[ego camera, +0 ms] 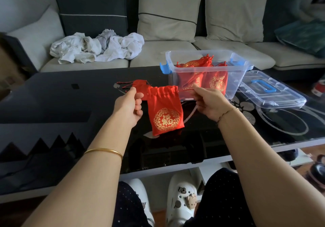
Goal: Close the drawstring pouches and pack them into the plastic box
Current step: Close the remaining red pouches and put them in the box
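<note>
I see both hands raised over the tabletop (58, 94), holding 1 red pouch (165, 116) between them. The left hand (129, 107) has its thumb and curled fingers pinched on the left side of the pouch mouth. The right hand (209, 100) pinches the cord at the right side, fingers curled. The mouth is gathered into pleats but I cannot tell whether it is fully drawn. The pouch hangs with its gold emblem toward me, its lower end at the tabletop surface; contact cannot be confirmed.

A second red pouch (140, 86) lies on the tabletop just beyond the left hand, cords trailing left.

The clear box (236, 72) with blue latches stands far right on the tabletop, uncovered, just behind the right hand. Several red pouches (217, 83) are inside it. The lid (270, 93), blue handle up, lies flat to the right of the box.

White cloths (96, 48) are heaped on the sofa (158, 50) beyond.
</note>
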A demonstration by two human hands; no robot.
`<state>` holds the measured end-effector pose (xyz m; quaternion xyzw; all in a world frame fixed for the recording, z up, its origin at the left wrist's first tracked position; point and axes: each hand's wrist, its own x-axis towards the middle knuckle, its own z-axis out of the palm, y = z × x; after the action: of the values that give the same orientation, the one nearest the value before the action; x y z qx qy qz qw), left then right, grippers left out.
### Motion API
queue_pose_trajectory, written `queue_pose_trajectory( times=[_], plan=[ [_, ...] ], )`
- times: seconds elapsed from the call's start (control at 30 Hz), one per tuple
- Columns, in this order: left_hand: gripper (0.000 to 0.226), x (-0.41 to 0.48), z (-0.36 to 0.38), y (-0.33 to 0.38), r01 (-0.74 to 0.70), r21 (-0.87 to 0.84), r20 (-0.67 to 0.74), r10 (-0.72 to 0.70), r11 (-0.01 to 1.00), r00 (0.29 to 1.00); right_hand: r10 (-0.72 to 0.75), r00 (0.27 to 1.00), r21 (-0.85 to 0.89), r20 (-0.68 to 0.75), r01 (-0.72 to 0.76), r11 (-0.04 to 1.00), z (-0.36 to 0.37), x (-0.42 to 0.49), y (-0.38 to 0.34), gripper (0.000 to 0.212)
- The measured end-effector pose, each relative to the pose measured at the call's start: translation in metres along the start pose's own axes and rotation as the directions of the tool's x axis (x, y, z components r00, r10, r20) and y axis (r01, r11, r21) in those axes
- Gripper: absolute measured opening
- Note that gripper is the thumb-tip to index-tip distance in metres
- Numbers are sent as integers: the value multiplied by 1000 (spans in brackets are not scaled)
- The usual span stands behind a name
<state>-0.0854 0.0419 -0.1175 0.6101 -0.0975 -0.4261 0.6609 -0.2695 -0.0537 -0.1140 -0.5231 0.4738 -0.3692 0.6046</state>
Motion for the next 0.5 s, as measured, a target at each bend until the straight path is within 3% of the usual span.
queue_pose_trajectory(
  times=[0.07,0.13,0.2,0.27,0.4,0.5],
  plan=[
    [40,0,-1,2,133,-190,73,-121,973,990,193,977,268,92,-211,940,0,2,1,30],
    [46,-2,-1,5,172,-334,97,-147,927,984,308,943,497,126,-329,803,-2,7,1,33],
    [48,-3,-1,8,167,-427,79,-147,889,986,369,925,651,96,-338,680,-7,11,2,36],
    [47,-6,1,9,141,-452,60,-128,881,990,387,921,723,56,-305,621,-7,12,4,35],
    [42,-12,10,11,-21,-473,26,38,881,999,282,956,661,-78,-162,732,-4,11,1,31],
    [36,-21,16,18,-192,-363,157,262,912,952,71,985,543,-156,25,839,-2,3,-13,28]
  ],
)
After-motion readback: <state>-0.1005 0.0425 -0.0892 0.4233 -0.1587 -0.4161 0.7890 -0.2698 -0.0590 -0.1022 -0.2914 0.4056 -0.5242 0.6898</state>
